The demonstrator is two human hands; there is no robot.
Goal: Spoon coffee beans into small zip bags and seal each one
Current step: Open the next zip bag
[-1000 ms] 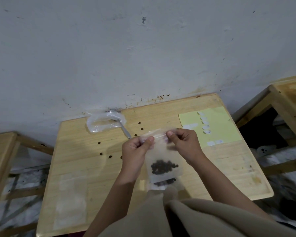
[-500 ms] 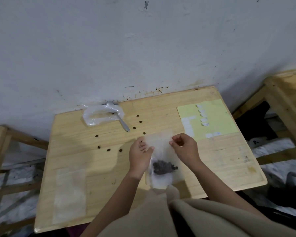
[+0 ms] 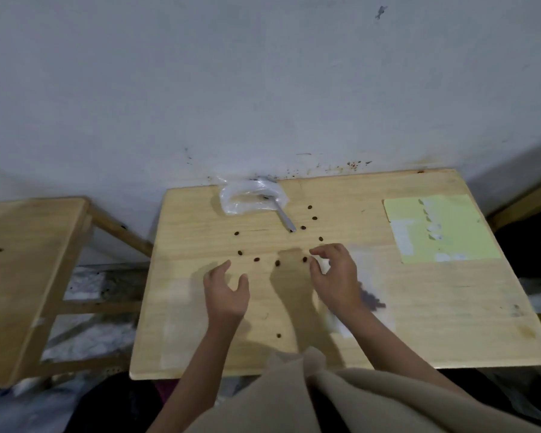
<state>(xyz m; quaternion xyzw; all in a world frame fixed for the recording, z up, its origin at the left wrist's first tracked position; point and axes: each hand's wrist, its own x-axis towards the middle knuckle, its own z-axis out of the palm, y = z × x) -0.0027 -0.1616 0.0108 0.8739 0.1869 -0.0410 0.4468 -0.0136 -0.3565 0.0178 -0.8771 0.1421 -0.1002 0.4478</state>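
Clear small zip bag (image 3: 374, 284) lies flat on table (image 3: 450, 323), blurred, half hidden under right hand (image 3: 336, 279); seal unreadable. Both hands loosely spread, left hand (image 3: 225, 292) empty. Beans (image 3: 370, 300) smeared.

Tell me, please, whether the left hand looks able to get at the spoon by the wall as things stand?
Probably yes: the left hand is open and holds nothing, and only bare table with loose beans lies between it and the spoon handle.
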